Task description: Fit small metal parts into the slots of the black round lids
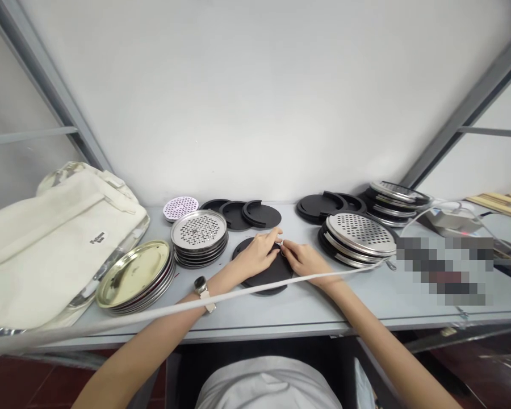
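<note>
Reaching over the black disc [266,274], I can't tell whether my left fingers [269,241] or right fingers [291,249] grip; it's likely stiff, light, best rim-held.

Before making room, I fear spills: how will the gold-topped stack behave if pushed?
The gold-topped stack would probably slip apart, as its separate rims show no fastening. Its shiny, metallic look suggests stiff, slippery pieces.

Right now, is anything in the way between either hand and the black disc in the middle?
Nothing visible stands between the left hand or right hand and the black disc. A white cable crosses the view in front of the disc's near part.
</note>
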Tool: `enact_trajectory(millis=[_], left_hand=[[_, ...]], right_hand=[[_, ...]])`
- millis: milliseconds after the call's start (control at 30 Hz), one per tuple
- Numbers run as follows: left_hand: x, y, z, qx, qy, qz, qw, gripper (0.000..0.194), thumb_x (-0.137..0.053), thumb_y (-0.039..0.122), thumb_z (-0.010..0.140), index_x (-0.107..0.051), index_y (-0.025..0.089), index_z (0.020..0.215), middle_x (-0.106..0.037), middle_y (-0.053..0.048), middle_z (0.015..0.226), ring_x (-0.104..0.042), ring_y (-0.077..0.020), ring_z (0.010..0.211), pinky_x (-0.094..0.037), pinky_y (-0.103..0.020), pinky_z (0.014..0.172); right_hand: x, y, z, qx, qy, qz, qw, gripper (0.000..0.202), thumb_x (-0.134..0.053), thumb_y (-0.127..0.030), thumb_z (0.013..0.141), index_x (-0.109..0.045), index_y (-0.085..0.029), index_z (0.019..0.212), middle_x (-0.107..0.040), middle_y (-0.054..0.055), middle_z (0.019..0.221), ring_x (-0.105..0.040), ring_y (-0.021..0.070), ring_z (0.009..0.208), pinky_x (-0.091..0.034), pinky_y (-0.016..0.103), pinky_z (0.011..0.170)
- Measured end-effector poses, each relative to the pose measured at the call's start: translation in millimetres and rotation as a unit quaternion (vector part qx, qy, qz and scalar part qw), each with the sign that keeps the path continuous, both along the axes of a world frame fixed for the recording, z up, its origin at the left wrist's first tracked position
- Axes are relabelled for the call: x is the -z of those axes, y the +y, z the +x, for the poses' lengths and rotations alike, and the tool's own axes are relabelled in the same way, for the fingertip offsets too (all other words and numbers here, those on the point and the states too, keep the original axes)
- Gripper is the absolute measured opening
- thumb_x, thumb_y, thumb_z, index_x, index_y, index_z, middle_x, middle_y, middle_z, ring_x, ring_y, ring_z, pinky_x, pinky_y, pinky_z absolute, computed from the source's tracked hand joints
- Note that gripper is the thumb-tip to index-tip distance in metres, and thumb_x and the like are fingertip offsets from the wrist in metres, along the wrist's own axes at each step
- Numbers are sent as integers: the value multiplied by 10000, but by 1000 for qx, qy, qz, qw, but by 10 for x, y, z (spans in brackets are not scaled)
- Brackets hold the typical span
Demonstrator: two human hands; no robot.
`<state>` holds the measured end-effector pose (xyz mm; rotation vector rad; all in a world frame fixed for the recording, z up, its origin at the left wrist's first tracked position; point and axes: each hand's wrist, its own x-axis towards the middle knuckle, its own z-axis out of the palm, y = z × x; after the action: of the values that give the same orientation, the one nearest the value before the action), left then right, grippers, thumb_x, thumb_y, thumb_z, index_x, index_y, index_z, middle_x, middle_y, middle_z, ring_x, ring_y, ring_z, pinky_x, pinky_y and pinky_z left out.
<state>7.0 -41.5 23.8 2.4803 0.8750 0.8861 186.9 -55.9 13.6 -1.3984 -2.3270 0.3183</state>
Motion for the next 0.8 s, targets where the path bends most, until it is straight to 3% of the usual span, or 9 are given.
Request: enact_trajectory(millis=[800], left_hand=[[3,5,3,-1,-2,7,1000,366,-473,103,824,-389,178,1172,-604,-108,1100,-575,-228,1041,-442,-392,924]], right_hand=[[-6,-9,-11,15,-8,12,1000,263,-309,-261,951,-559,-190,911,-670,52,730,-628,173,650,-311,243,581]])
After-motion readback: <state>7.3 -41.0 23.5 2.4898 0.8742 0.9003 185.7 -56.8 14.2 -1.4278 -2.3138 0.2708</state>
